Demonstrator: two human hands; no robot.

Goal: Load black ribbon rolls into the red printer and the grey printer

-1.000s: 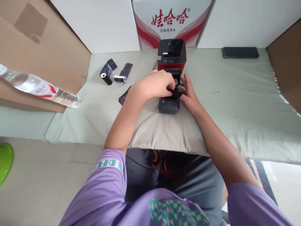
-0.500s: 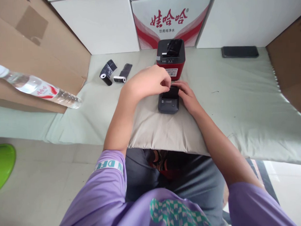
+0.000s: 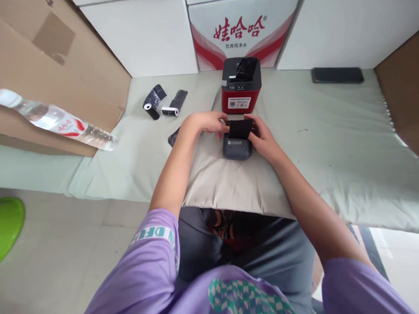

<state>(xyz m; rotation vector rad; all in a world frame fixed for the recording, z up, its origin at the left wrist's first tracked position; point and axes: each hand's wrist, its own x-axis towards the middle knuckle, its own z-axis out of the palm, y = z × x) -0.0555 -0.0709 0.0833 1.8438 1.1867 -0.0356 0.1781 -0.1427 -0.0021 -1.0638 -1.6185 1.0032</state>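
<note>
A small dark grey portable label printer (image 3: pixel 237 149) lies on the cloth-covered surface in front of me. A wide black paper strip (image 3: pixel 241 128) sticks up from its far part. My left hand (image 3: pixel 213 123) grips the printer's left side, thumb and fingers closed at the far corner near the strip. Around the right side curl the fingers of my right hand (image 3: pixel 262 136), the thumb by the strip's edge. Just behind stands a larger red and black printer (image 3: pixel 241 94) with a piece of black paper (image 3: pixel 246 67) on top.
Two partly unrolled black paper rolls (image 3: pixel 151 111) (image 3: pixel 171 111) lie to the left. Another dark strip (image 3: pixel 173 137) shows beside my left forearm. A water bottle (image 3: pixel 57 119) leans at far left by a cardboard box (image 3: pixel 99 64). A black phone (image 3: pixel 337 75) lies at back right.
My left hand has come down from above the small printer to its left side, baring the black strip. The right hand stays at the right side. The view has shifted slightly.
</note>
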